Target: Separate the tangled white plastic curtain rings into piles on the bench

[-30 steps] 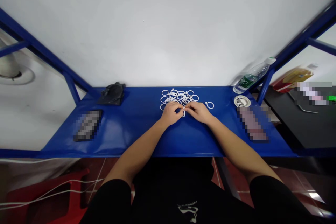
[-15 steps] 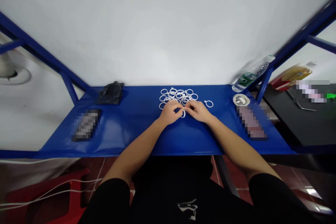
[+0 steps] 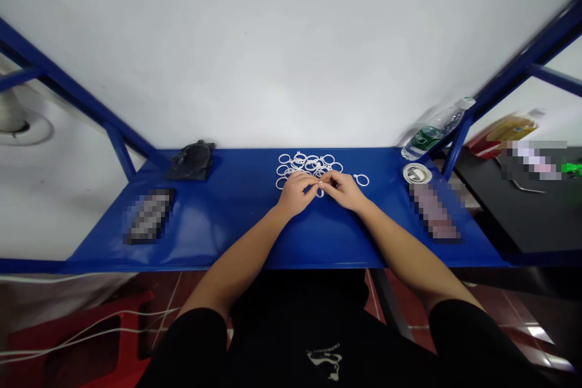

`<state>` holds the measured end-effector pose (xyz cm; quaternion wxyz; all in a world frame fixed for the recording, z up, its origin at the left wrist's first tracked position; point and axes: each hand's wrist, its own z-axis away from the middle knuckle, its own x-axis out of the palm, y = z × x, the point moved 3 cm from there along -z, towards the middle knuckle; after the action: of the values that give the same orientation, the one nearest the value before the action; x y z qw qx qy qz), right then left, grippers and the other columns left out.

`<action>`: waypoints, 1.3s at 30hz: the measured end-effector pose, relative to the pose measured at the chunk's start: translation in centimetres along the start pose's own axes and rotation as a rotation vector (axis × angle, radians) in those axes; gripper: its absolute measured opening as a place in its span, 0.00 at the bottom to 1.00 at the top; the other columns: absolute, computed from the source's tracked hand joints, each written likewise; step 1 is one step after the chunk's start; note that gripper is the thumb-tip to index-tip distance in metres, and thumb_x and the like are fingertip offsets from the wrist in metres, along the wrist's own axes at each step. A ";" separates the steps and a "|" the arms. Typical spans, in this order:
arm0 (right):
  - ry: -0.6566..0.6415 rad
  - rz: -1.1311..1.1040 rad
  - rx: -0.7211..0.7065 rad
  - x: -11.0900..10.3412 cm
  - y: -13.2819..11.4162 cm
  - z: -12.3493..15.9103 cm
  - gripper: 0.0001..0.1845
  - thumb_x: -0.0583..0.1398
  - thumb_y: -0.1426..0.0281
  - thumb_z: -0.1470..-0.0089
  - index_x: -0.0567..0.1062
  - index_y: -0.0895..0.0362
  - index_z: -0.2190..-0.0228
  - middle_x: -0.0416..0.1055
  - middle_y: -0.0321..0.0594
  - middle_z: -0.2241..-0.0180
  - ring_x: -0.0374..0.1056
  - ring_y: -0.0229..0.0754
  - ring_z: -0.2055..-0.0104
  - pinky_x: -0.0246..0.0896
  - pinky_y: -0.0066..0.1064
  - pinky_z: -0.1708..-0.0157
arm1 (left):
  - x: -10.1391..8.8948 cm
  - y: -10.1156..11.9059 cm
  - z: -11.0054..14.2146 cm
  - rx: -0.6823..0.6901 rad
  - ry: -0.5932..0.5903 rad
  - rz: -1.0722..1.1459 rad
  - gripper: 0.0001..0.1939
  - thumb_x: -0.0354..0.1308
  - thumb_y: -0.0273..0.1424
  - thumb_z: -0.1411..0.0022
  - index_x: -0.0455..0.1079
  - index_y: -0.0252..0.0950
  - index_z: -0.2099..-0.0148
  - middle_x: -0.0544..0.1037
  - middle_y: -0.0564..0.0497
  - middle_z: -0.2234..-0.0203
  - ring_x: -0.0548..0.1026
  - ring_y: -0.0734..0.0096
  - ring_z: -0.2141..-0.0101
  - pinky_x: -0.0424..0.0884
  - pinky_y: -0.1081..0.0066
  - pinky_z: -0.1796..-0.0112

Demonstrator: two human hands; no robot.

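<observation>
A small white plastic ring [image 3: 321,193] is pinched between my two hands, its loop hanging just below the fingertips. My left hand [image 3: 295,194] grips it from the left with thumb and fingers together. From the other side, my right hand [image 3: 344,190] pinches the ring at its top, where the fingers hide its detail. Behind the hands lies a loose pile of several similar white rings [image 3: 311,162], partly covered by my fingers. One separate white ring [image 3: 368,182] with a small tab rests to the right of my right hand.
The blue table [image 3: 227,224] carries a black plastic bag [image 3: 193,160] and a blurred-out dark item [image 3: 151,216] at left. At right are a water bottle [image 3: 425,138], a white tape roll [image 3: 417,174] and a blurred-out pinkish item [image 3: 434,211]. A white wall [image 3: 282,54] stands behind.
The held ring has turned and shifted slightly right and up, and less of its loop shows. My fingertips have moved a little closer together. The pile looks the same.
</observation>
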<state>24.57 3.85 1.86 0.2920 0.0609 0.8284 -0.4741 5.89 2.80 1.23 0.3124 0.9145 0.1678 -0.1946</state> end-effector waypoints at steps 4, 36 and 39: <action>0.062 0.107 -0.010 -1.8 0.3 -0.2 0.15 0.61 0.55 0.34 0.79 0.53 0.62 0.80 0.38 0.68 0.71 0.40 0.71 0.65 0.31 0.67 | -0.1 -0.5 0.0 -0.052 -0.009 -0.095 0.07 0.62 0.37 0.28 0.80 0.42 0.54 0.86 0.49 0.58 0.81 0.61 0.54 0.75 0.54 0.48; -0.141 0.682 0.154 -3.9 6.5 -1.0 0.24 0.54 0.71 0.34 0.76 0.49 0.40 0.73 0.50 0.36 0.67 0.60 0.34 0.35 0.77 0.32 | 7.8 -3.4 -6.6 -0.126 -0.869 -0.462 0.48 0.49 0.60 0.29 0.46 0.37 0.20 0.52 0.38 0.23 0.47 0.41 0.24 0.44 0.39 0.28; -0.096 0.690 0.154 -4.5 6.8 -1.0 0.18 0.56 0.71 0.35 0.82 0.50 0.50 0.77 0.47 0.41 0.70 0.58 0.38 0.36 0.76 0.31 | 8.1 -3.6 -6.1 -0.122 -0.891 -0.475 0.43 0.50 0.57 0.28 0.52 0.39 0.22 0.57 0.39 0.25 0.51 0.40 0.25 0.46 0.38 0.29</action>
<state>30.41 9.08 -0.41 0.4682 0.3365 0.7063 -0.4108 12.94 10.88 0.14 0.3538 0.6594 0.2330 -0.6211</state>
